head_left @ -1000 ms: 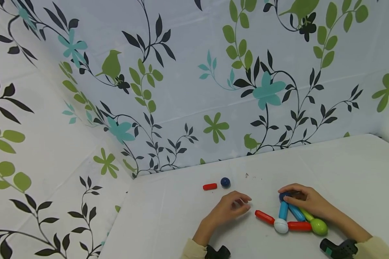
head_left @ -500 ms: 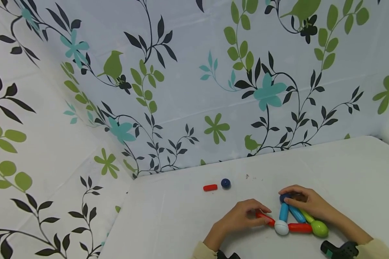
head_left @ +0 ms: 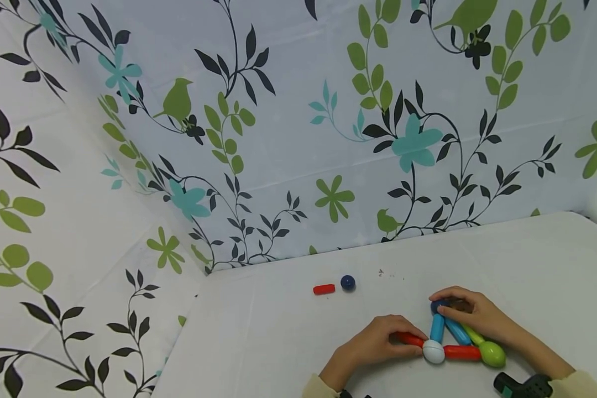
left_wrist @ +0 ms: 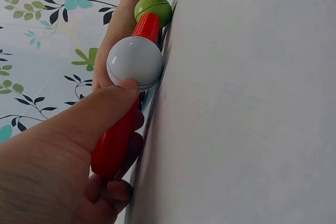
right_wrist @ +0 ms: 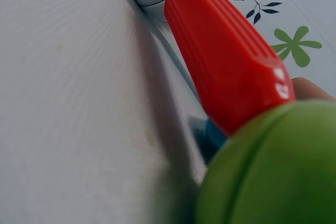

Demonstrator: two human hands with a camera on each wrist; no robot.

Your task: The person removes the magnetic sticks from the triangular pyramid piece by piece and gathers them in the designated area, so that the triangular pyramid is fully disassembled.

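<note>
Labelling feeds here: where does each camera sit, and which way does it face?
Head: on the head, facing forward and down at the table; left hand, right hand and sleeves show.
Left wrist: on that wrist, facing the red rod the left hand pinches and the white ball; right arm behind.
Right wrist: on that wrist, facing past the green ball along the second red rod; bits of skin show.
Both wrist views share the white ball, green ball and second red rod.

Rods [head_left: 461,352], balls [head_left: 433,351] on white table [head_left: 258,331]

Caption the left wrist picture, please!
The left grip holds a red plastic stick beside a glossy white plastic ball; beyond, a ridged red stick meets a shiny green ball.
</note>
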